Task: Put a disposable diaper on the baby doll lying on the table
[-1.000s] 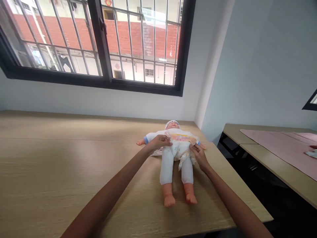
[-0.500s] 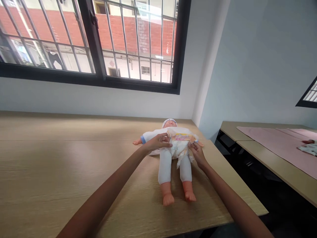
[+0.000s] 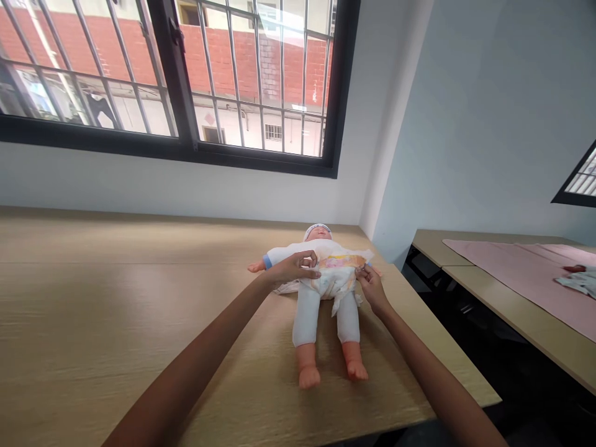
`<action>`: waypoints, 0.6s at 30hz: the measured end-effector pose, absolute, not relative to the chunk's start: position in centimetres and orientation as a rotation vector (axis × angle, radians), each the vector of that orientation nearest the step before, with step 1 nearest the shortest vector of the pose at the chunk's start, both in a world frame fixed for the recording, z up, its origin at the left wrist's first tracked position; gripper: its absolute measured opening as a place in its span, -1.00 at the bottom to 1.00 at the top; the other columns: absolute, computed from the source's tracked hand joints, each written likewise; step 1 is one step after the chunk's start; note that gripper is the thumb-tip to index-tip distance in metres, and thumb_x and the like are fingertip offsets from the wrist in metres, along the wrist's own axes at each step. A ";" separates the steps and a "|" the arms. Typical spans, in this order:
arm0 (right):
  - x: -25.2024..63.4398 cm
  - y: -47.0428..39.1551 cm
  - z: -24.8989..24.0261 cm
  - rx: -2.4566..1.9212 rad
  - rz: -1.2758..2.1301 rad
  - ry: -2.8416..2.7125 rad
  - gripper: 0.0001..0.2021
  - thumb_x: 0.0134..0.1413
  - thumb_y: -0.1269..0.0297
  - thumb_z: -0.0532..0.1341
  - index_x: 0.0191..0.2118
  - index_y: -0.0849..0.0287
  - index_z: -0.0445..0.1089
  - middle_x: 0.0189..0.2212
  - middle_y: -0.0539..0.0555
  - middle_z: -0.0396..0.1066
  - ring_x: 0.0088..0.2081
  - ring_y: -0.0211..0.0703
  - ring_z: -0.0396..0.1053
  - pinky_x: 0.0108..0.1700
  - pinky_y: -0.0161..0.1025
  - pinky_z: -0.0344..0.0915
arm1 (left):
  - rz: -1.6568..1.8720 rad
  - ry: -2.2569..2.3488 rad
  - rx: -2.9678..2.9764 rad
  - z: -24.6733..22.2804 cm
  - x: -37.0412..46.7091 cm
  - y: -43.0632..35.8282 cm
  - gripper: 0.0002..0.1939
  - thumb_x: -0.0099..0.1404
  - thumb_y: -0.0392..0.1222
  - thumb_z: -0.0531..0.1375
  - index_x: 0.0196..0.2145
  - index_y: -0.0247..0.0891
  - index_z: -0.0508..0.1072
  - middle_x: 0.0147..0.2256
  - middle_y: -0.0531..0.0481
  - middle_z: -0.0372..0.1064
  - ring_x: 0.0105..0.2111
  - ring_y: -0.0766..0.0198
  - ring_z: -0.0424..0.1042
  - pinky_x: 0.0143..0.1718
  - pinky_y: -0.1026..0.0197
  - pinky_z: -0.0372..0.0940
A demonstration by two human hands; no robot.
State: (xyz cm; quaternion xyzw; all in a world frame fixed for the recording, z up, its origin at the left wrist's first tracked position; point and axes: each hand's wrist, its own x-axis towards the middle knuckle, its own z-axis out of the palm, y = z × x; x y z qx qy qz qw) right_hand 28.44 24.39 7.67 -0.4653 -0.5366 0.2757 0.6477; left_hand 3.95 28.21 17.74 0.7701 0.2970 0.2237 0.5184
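Observation:
A baby doll (image 3: 306,316) in white clothes with blue cuffs and a white cap lies on its back on the wooden table, feet toward me. Over its hips and belly is a white diaper (image 3: 331,280) with a yellow and pink printed band at the waist. My left hand (image 3: 298,267) pinches the diaper's edge at the doll's waist on the left. On the other side, the fingers of my right hand (image 3: 369,278) are closed on the diaper's right edge.
The wooden table (image 3: 116,310) runs along the wall below a barred window (image 3: 261,81). At the right, across a dark gap, a second table carries a pink cloth (image 3: 512,267) with a patterned fabric item (image 3: 580,282) on it.
The diaper's printed waist band is spread flatter and wider between my hands. The doll's leg on the left has shifted slightly left. Both hands remain on the diaper.

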 end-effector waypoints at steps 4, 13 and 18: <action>28.8 25.0 7.1 -1.083 0.660 -1.226 -0.65 -0.05 -0.06 0.20 -0.42 0.15 0.25 -0.43 0.07 0.40 -0.29 -0.10 0.36 -0.16 -0.15 0.32 | 0.685 0.759 1.675 16.6 3.8 29.3 -0.60 -0.04 -0.04 0.33 -0.29 -0.19 0.28 -0.40 0.11 0.28 -0.49 0.37 0.29 -0.51 0.34 0.15; 28.9 25.5 6.7 -1.076 0.795 -1.096 -0.55 -0.21 -0.03 0.32 -0.26 0.18 0.31 -0.31 0.13 0.47 -0.21 -0.04 0.41 -0.10 -0.07 0.35 | 0.771 0.848 1.512 15.1 3.1 31.6 -0.64 -0.06 -0.09 0.32 -0.33 -0.28 0.32 -0.54 0.11 0.27 -0.58 0.37 0.28 -0.58 0.33 0.16; 28.7 25.2 6.8 -1.095 0.744 -1.030 -0.49 -0.18 -0.02 0.31 -0.13 0.18 0.30 -0.23 0.18 0.45 -0.18 -0.03 0.41 -0.10 -0.05 0.36 | 0.758 0.871 1.449 14.4 2.2 32.8 -0.68 -0.10 -0.13 0.32 -0.45 -0.31 0.29 -0.60 0.13 0.20 -0.62 0.41 0.21 -0.61 0.32 0.14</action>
